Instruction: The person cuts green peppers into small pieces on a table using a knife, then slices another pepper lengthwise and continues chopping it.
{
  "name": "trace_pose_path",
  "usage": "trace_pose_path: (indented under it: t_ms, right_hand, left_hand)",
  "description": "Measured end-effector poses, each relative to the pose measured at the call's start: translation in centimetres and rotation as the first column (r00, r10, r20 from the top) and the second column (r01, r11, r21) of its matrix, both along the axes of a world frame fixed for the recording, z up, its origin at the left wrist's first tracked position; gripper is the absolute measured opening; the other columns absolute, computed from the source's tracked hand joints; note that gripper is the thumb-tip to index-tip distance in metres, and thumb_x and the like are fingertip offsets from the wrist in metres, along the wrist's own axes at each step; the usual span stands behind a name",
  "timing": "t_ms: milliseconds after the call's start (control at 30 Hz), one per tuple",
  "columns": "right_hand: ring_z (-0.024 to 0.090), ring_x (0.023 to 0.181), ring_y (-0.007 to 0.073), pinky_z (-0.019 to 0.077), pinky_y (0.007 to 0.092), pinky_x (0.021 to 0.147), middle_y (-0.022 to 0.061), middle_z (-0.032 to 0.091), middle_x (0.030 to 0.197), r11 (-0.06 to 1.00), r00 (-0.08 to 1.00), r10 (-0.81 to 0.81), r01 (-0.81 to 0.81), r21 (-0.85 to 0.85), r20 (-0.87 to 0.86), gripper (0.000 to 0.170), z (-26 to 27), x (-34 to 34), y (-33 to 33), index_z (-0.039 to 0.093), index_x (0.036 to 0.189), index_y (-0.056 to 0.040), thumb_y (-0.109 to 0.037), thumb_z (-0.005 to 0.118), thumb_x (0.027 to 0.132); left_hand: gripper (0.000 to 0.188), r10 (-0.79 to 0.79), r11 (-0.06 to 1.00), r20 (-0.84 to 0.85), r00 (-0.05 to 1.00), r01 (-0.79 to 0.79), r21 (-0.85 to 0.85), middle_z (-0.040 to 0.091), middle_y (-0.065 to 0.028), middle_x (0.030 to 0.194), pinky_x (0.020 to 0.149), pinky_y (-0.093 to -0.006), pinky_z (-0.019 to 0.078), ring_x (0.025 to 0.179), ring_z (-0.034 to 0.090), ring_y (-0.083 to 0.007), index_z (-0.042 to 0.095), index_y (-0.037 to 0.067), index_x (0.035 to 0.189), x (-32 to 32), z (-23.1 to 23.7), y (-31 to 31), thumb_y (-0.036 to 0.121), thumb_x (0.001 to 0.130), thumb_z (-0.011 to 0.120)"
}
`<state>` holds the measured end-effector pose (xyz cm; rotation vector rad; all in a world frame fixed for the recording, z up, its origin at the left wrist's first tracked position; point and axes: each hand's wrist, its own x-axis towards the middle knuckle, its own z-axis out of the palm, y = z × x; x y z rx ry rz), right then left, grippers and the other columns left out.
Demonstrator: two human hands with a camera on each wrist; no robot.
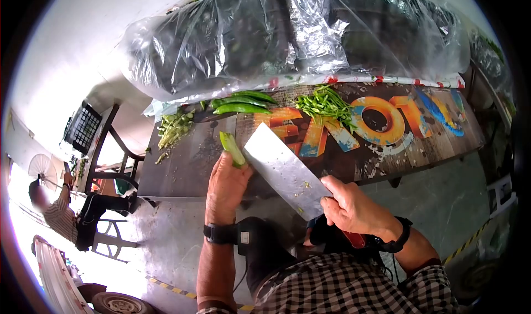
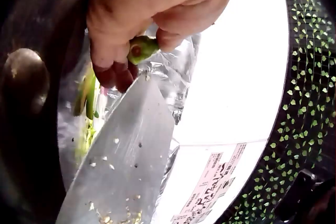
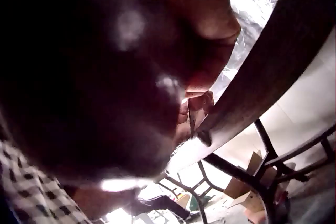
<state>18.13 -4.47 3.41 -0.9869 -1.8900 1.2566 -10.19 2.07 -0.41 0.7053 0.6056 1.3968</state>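
The left hand pinches a green pepper that shows a pale cut face; its stem end pokes out between thumb and fingers in the left wrist view. The right hand grips a wide cleaver near its red handle, the blade slanting up and left. The blade's far corner is close to the pepper; whether they touch, I cannot tell. Both hands are over the table's near edge. In the right wrist view the right hand is dark and close to the lens.
On the table lie whole green peppers, a pile of thin green strips and pale scraps. Clear plastic covers a long bulk behind them. Someone in a striped shirt sits at the far left, near a black crate.
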Motion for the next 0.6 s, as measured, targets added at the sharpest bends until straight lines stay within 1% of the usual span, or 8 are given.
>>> trace_pose_path:
  t_ms: [33,133,167,267,333,433,533,600]
  right_hand:
    - [0.060,0.055,0.0361,0.0455,0.0407,0.051,0.0213,0.054,0.063,0.996,0.999,-0.020,0.017,0.089,0.029,0.026,-0.2,0.1,-0.2,0.042,0.112,0.0023,-0.001,0.054,0.089]
    - [0.058,0.059,0.0427,0.0442,0.0438,0.051,0.0242,0.054,0.065,0.985,0.992,0.020,-0.041,0.170,0.122,0.029,-0.2,0.0,-0.6,0.041,0.111,0.0028,-0.001,0.057,0.087]
    - [0.058,0.058,0.0411,0.0446,0.0446,0.051,0.0223,0.055,0.064,0.967,0.990,0.009,-0.044,0.253,0.139,0.032,0.1,-0.2,-0.7,0.040,0.112,0.0041,-0.001,0.058,0.086]
    - [0.056,0.052,0.0328,0.0440,0.0379,0.050,0.0184,0.053,0.062,0.947,0.988,-0.018,-0.032,0.320,0.152,0.026,-0.1,-0.6,-0.9,0.043,0.112,0.0025,0.000,0.055,0.089]
    - [0.056,0.052,0.0337,0.0437,0.0382,0.049,0.0187,0.053,0.062,0.947,0.989,-0.016,-0.033,0.319,0.147,0.027,-0.3,-0.7,-0.9,0.043,0.112,0.0024,0.000,0.056,0.088]
    - [0.056,0.052,0.0345,0.0434,0.0387,0.049,0.0187,0.053,0.062,0.950,0.988,-0.017,-0.032,0.310,0.157,0.028,-0.3,-0.7,-0.8,0.043,0.112,0.0023,0.000,0.057,0.088]
    - [0.056,0.051,0.0345,0.0429,0.0391,0.048,0.0186,0.053,0.062,0.952,0.986,-0.007,-0.044,0.302,0.166,0.029,-0.4,-0.6,-0.7,0.044,0.112,0.0025,0.000,0.057,0.088]
    - [0.056,0.051,0.0342,0.0426,0.0394,0.048,0.0183,0.053,0.061,0.947,0.984,-0.002,-0.054,0.317,0.176,0.029,-0.2,-0.6,-0.6,0.044,0.112,0.0028,0.000,0.058,0.087]
  left_hand:
    - [0.044,0.071,0.997,0.019,0.997,-0.071,-0.005,0.053,-0.0125,0.136,0.105,-0.0410,0.0409,0.123,0.052,-0.0261,0.047,0.001,0.137,0.6,0.3,-0.1,0.029,0.103,0.048]
    - [0.047,0.103,0.994,-0.015,0.995,-0.103,0.020,0.049,-0.0113,0.139,0.106,-0.0394,0.0393,0.127,0.049,-0.0240,0.043,0.001,0.142,1.2,0.8,-0.4,0.029,0.104,0.047]
    - [0.047,0.112,0.993,-0.053,0.992,-0.110,0.044,0.049,-0.0109,0.140,0.106,-0.0389,0.0392,0.127,0.049,-0.0234,0.042,0.001,0.142,1.4,0.9,-0.5,0.029,0.104,0.047]
    - [0.047,0.146,0.987,-0.119,0.982,-0.136,0.089,0.048,-0.0090,0.141,0.107,-0.0390,0.0388,0.127,0.048,-0.0220,0.041,0.002,0.143,1.7,0.9,-0.6,0.028,0.104,0.047]
    - [0.045,0.173,0.983,-0.098,0.980,-0.165,0.084,0.049,-0.0066,0.142,0.108,-0.0409,0.0386,0.127,0.048,-0.0219,0.042,0.004,0.142,1.7,0.6,-0.7,0.025,0.103,0.049]
    - [0.044,0.204,0.976,-0.118,0.972,-0.193,0.095,0.052,-0.0091,0.138,0.107,-0.0408,0.0402,0.124,0.050,-0.0227,0.043,0.004,0.141,1.8,0.7,-0.8,0.025,0.103,0.049]
    - [0.042,0.219,0.974,-0.142,0.965,-0.208,0.087,0.055,-0.0128,0.133,0.099,-0.0349,0.0437,0.118,0.054,-0.0209,0.043,0.001,0.140,1.9,0.5,-0.8,0.024,0.106,0.041]
    - [0.038,0.330,0.941,-0.509,0.795,-0.236,0.242,0.056,-0.0139,0.130,0.095,-0.0349,0.0461,0.114,0.056,-0.0215,0.046,-0.001,0.136,1.2,-0.2,-0.5,0.020,0.105,0.040]
